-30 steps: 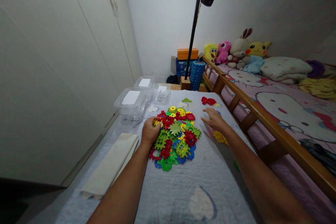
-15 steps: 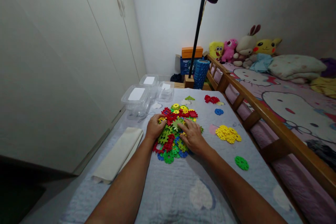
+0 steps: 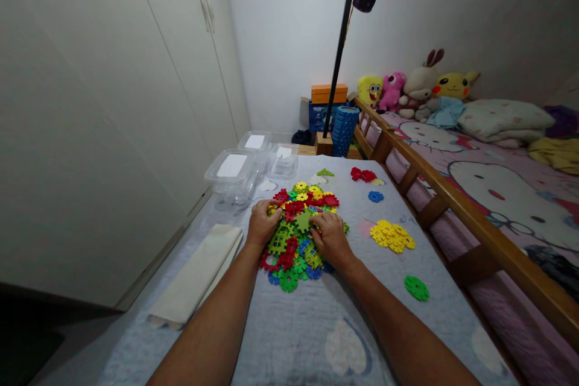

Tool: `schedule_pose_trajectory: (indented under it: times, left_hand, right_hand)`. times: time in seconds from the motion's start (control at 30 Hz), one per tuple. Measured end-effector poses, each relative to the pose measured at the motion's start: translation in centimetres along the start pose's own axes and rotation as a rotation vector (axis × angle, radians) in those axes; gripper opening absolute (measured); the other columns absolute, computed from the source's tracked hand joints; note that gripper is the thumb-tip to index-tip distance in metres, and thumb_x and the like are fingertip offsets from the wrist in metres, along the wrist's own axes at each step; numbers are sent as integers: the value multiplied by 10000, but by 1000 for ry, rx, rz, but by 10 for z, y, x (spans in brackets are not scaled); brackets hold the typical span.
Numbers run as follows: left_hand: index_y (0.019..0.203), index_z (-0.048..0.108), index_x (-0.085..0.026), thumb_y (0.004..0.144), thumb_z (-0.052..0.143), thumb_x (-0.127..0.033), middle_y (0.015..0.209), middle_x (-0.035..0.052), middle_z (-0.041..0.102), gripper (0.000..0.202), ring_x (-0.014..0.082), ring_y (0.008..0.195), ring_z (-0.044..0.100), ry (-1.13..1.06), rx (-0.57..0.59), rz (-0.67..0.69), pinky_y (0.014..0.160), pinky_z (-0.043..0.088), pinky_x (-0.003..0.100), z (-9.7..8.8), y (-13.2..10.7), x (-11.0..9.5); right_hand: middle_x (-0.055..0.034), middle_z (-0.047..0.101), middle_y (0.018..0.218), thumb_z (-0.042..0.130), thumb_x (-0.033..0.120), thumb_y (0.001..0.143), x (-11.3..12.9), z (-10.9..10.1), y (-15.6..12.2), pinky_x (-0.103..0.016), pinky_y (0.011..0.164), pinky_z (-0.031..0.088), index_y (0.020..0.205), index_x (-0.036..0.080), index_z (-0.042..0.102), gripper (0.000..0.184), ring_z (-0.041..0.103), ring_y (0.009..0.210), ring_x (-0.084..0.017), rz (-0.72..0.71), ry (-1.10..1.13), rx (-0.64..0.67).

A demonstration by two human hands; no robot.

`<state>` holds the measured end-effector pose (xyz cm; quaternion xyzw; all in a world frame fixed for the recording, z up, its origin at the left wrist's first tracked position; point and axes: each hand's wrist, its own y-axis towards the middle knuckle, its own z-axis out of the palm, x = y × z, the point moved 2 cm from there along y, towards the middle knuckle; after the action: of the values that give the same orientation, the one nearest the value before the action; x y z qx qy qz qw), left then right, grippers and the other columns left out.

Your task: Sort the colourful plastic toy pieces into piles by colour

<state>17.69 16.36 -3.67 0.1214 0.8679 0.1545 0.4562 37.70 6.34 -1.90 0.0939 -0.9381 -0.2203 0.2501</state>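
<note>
A heap of plastic interlocking pieces [image 3: 289,239] in red, yellow, green and blue lies mid-table; some are round and notched, others square and toothed. At the heap's left edge rests my left hand [image 3: 262,223], its thumb and forefinger apart around a bit of yellow. My right hand [image 3: 333,236] is on the right side, fingers curled in, fingertips at the edge of a light green toothed piece [image 3: 303,221]. Sorted to the right are a yellow pile [image 3: 392,236], a green round piece [image 3: 417,288], blue pieces [image 3: 376,196], red pieces [image 3: 363,175] and small green pieces [image 3: 325,172].
Clear lidded plastic boxes [image 3: 231,166] with white labels stand at the table's back left. A folded cream cloth [image 3: 196,277] lies left of my left forearm. Along the right runs a wooden bed rail [image 3: 434,196]. A black pole [image 3: 340,48] rises behind the table.
My right hand's fingers have drawn in from a spread pose to a curled one at the light green piece. My left hand stays at the heap's left edge. The view has shifted slightly.
</note>
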Motion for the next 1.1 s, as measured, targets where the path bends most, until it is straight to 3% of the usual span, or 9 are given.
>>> schedule_pose_trajectory:
  times: [0.2, 0.37, 0.6, 0.73, 0.87, 1.1]
  left_hand:
    - [942, 693, -213, 796, 614, -296, 1001, 64, 693, 185, 246, 1027, 636, 27, 17, 4, 1014, 468, 415, 1, 1, 1]
    - [956, 692, -209, 812, 596, -284, 1010, 66, 700, 189, 247, 1028, 639, 33, 52, 23, 1003, 472, 413, 1, 1, -2]
    - [959, 694, -212, 804, 604, -277, 1002, 61, 701, 191, 244, 1006, 643, 28, 57, 15, 974, 488, 408, 2, 2, -2]
    - [942, 698, -212, 807, 595, -266, 999, 61, 707, 179, 242, 1004, 648, 8, 62, 12, 966, 494, 406, 2, 2, -2]
    - [948, 702, -214, 808, 597, -268, 998, 57, 717, 183, 243, 1000, 652, 14, 71, 1, 968, 489, 412, 2, 1, -3]
    - [946, 704, -218, 804, 606, -266, 990, 56, 716, 179, 241, 1001, 650, 29, 68, 11, 963, 491, 404, 2, 1, -2]
  right_hand:
    - [-58, 652, 927, 552, 223, 867, -13, -16, 18, -392, 883, 424, 880, 248, 627, 81, 562, 947, -250, 75, 158, -142]
    - [-32, 612, 800, 554, 280, 805, -64, -19, 62, -320, 753, 441, 729, 231, 560, 91, 567, 803, -208, 230, 239, -195]
    - [0, 579, 668, 554, 226, 692, -129, -2, 119, -285, 721, 421, 605, 233, 487, 109, 521, 720, -177, 490, 102, -232]
    - [-15, 626, 693, 547, 237, 695, -147, 6, 138, -278, 706, 435, 633, 224, 524, 67, 552, 731, -183, 579, 108, -249]
    - [-23, 675, 723, 546, 230, 713, -153, 17, 149, -265, 693, 450, 693, 202, 607, 70, 597, 735, -182, 578, 124, -181]
    - [-54, 756, 959, 563, 159, 744, -157, 27, 150, -263, 805, 484, 946, 177, 737, 267, 671, 914, -197, 521, 92, -17]
